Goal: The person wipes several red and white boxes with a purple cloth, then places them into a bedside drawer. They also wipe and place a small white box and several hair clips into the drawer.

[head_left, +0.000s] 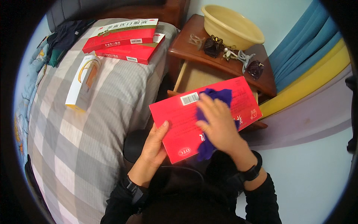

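A flat red medicine box (179, 127) is tilted in front of me, its printed face and barcode label turned up. My left hand (154, 143) grips its lower left edge, thumb on top and the other fingers hidden beneath. Over the middle of the box lies a crumpled purple cloth (206, 147). My right hand (217, 125) presses on that cloth, slightly blurred, with fingers bent over it; the cloth sticks out on both sides of the hand.
Two red boxes (126, 35) overlap on the checked bed (108, 123), beside a white and gold carton (84, 82). A wooden nightstand (179, 48) carries a yellow basin (235, 28), dark purple ornaments (212, 46) and clear hooks; its drawer (194, 76) stands pulled out. Blue and yellow curtains (309, 48) hang right.
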